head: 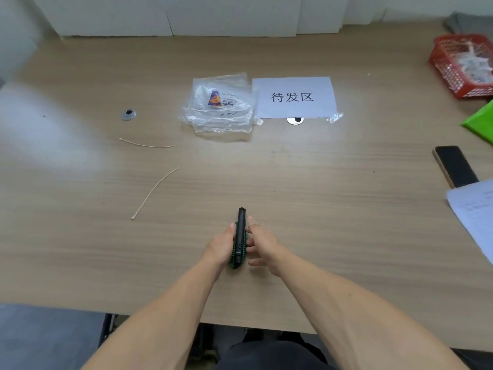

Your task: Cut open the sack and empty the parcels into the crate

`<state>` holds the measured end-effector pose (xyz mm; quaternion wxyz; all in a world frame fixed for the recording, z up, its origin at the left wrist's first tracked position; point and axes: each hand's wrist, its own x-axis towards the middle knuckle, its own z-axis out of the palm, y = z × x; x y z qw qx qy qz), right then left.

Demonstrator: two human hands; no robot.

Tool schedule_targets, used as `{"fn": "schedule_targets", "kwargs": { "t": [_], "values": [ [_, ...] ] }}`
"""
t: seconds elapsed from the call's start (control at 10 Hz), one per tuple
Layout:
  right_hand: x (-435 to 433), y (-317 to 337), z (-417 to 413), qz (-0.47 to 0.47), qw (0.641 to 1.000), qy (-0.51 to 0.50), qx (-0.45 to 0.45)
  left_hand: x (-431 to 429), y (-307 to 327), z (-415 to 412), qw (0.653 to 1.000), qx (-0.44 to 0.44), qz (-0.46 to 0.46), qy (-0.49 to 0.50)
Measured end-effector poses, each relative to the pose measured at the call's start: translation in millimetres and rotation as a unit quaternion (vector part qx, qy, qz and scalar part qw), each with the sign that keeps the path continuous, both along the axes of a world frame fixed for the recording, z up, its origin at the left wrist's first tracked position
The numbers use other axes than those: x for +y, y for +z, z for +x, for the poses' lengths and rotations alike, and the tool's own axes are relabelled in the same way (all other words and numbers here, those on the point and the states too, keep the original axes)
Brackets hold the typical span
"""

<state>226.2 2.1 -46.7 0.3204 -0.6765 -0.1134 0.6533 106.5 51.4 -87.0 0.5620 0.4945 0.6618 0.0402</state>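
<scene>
A black and green utility knife (238,239) stands between my two hands near the front of the wooden table (346,209), its tip pointing away from me. My left hand (220,245) grips its left side. My right hand (260,243) touches its right side with the index finger along the body and the other fingers loosely spread. No blade shows at the tip. A pile of clear plastic parcel bags (221,105) lies farther back at the table's middle. A red plastic crate (464,65) with white items inside sits at the far right.
A white paper sign (293,97) lies right of the bags. Two cut white cable ties (154,192) (146,144) lie at the left. A black phone (453,165), white papers (477,209) and a green sheet (482,121) sit at the right edge.
</scene>
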Motion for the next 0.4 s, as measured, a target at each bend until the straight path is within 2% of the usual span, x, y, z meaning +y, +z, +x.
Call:
{"fn": "schedule_targets", "kwargs": {
  "t": [0.3,0.4],
  "values": [
    [-7.9,10.2,0.7,0.008,0.998,0.023,-0.059,4.9,32.0,-6.2,1.000,-0.018,-0.005,-0.012],
    [-12.0,12.9,5.7,0.021,0.998,0.002,-0.066,7.3,42.1,-14.3,0.997,-0.066,-0.029,0.020]
  ]
}}
